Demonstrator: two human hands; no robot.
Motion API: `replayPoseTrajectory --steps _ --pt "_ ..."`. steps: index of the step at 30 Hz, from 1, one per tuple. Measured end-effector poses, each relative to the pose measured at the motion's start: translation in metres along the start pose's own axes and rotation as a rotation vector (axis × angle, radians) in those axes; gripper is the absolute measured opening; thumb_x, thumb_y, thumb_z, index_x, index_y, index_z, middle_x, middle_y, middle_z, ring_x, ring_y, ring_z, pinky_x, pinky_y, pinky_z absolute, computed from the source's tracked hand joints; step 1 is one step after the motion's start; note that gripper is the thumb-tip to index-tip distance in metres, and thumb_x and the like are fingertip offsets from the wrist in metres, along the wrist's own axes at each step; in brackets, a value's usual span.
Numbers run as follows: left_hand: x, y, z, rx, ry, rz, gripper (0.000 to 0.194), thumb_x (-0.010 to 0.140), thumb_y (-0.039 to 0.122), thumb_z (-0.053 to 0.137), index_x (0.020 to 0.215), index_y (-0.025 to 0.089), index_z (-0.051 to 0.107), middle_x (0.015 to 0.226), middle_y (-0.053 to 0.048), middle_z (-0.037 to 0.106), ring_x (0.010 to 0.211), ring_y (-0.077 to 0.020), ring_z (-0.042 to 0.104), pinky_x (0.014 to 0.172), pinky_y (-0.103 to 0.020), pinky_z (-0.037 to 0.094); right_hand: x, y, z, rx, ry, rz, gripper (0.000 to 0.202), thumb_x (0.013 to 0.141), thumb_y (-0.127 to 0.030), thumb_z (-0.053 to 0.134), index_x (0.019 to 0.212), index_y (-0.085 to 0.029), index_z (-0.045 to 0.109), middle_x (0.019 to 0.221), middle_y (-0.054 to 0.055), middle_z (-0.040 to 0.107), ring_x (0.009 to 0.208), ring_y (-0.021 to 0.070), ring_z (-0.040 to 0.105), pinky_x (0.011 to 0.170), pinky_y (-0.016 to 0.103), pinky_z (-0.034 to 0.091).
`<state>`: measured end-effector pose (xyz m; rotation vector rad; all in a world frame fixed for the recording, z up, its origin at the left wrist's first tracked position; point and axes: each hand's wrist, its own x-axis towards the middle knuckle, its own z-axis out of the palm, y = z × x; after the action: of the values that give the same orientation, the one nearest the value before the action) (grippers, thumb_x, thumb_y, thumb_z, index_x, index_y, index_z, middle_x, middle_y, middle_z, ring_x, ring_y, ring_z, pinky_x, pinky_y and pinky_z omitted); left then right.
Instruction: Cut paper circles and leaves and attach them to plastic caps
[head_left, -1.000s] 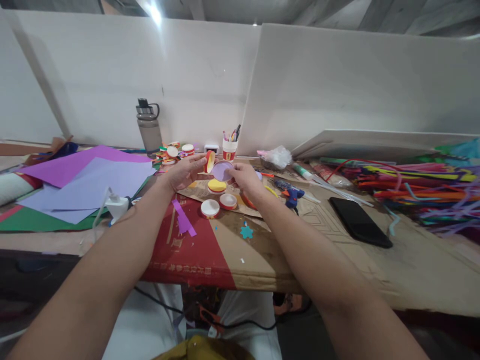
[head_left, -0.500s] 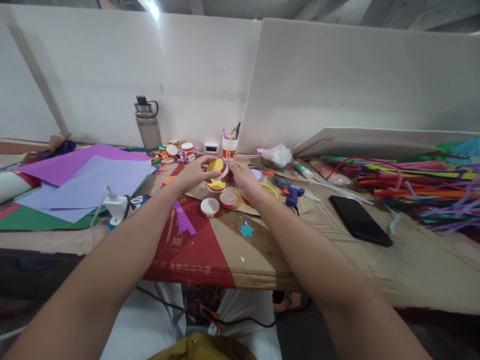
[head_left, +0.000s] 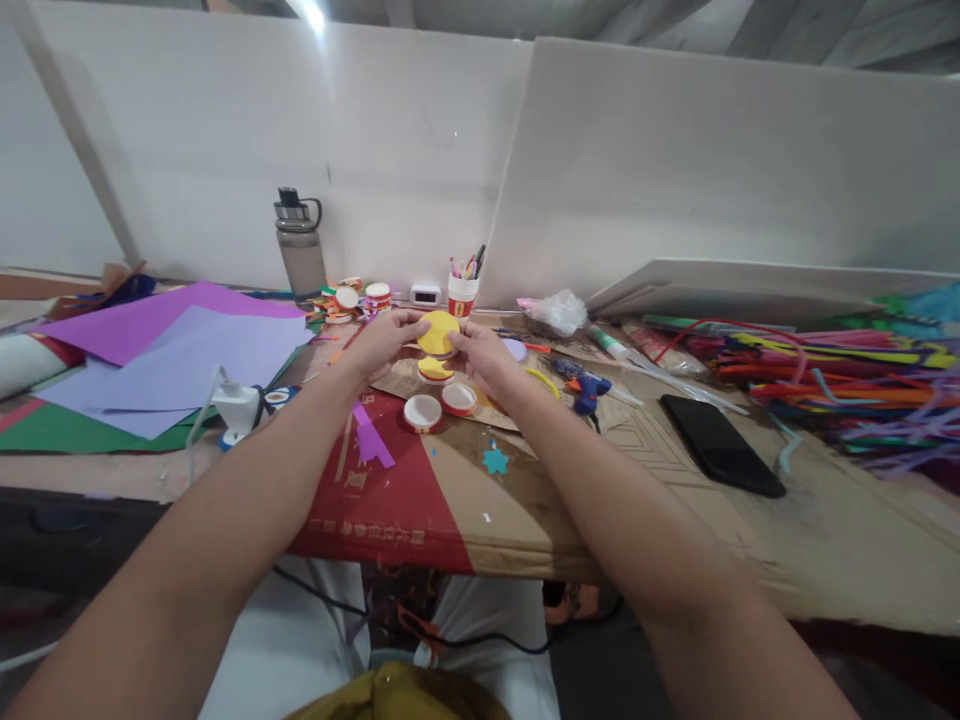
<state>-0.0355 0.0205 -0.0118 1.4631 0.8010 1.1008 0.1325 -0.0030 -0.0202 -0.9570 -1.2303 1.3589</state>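
Observation:
Between my hands is a round cup piece with a yellow paper top [head_left: 438,331], its flat yellow face turned up toward me. My left hand [head_left: 393,336] pinches its left edge. My right hand [head_left: 478,352] grips the right edge, thumb lying on the yellow paper. Just below it, partly covered, another yellow-topped piece [head_left: 434,371] rests on the cardboard. Nearer to me lie two short white cup pieces with red sides: the left cup piece [head_left: 422,412] and the right cup piece [head_left: 458,399].
A blue glue gun [head_left: 589,391] and a black phone [head_left: 716,443] lie to the right. Purple paper strips [head_left: 370,441] and a blue star cutout [head_left: 494,460] are in front. Behind stand a cup of pens [head_left: 463,296] and a bottle [head_left: 298,245]; coloured sheets [head_left: 195,360] lie left.
The yellow-topped piece has tipped from edge-on to face up. My right thumb has come onto its yellow face, and the left fingers have shifted to its edge.

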Motion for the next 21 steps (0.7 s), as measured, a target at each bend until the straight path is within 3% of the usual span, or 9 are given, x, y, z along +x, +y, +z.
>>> replayPoseTrajectory --steps 4,8,10,15,18,21 --pt "0.003 -0.002 -0.006 -0.021 0.099 -0.052 0.029 0.066 0.032 0.083 0.086 0.016 0.072 0.094 -0.007 0.072 0.079 -0.0135 0.064 0.062 -0.022 0.050 0.002 0.001 -0.003 -0.248 0.038 -0.023 0.012 0.096 -0.021 0.051 0.104 -0.017 0.059 0.091 0.004 0.070 0.066 0.0093 0.062 0.062 0.022 0.050" --pt "0.007 -0.003 -0.012 -0.046 0.272 -0.074 0.027 0.060 0.027 0.082 0.082 0.017 0.070 0.085 -0.005 0.072 0.074 -0.0125 0.063 0.057 -0.019 0.044 -0.002 -0.012 -0.017 -0.822 0.145 -0.139 0.032 0.090 -0.032 0.063 0.115 -0.012 0.061 0.111 0.014 0.070 0.090 0.0182 0.066 0.076 0.029 0.050" --pt "0.008 -0.003 -0.013 -0.054 0.368 -0.081 0.025 0.058 0.026 0.081 0.078 0.016 0.067 0.080 -0.004 0.070 0.068 -0.0118 0.061 0.054 -0.019 0.042 -0.007 -0.021 -0.025 -1.058 0.058 -0.158 0.036 0.088 -0.035 0.065 0.116 -0.012 0.064 0.116 0.015 0.069 0.099 0.0220 0.065 0.083 0.032 0.049" --pt "0.006 -0.006 -0.015 0.181 0.502 -0.111 0.017 0.061 0.019 0.075 0.075 0.018 0.066 0.075 -0.003 0.067 0.060 -0.0129 0.059 0.050 -0.022 0.041 -0.019 -0.032 -0.030 -1.376 -0.379 0.004 0.062 0.072 -0.038 0.081 0.128 -0.019 0.063 0.123 0.011 0.069 0.103 0.0262 0.066 0.084 0.032 0.048" --pt "0.005 -0.009 -0.019 0.335 0.466 -0.105 0.016 0.060 0.012 0.074 0.072 0.019 0.068 0.068 -0.002 0.066 0.054 -0.0130 0.056 0.046 -0.022 0.039 -0.024 -0.028 -0.023 -1.473 -0.472 -0.009 0.070 0.067 -0.030 0.084 0.132 -0.021 0.061 0.129 0.010 0.067 0.111 0.0270 0.064 0.087 0.031 0.048" --pt "0.005 -0.008 -0.024 0.406 0.442 -0.123 0.016 0.055 0.007 0.074 0.065 0.019 0.069 0.057 -0.002 0.063 0.047 -0.0127 0.051 0.042 -0.021 0.034 -0.026 -0.023 -0.015 -1.537 -0.479 -0.047 0.060 0.065 -0.024 0.084 0.123 -0.021 0.067 0.123 0.011 0.069 0.108 0.0279 0.065 0.085 0.031 0.048"
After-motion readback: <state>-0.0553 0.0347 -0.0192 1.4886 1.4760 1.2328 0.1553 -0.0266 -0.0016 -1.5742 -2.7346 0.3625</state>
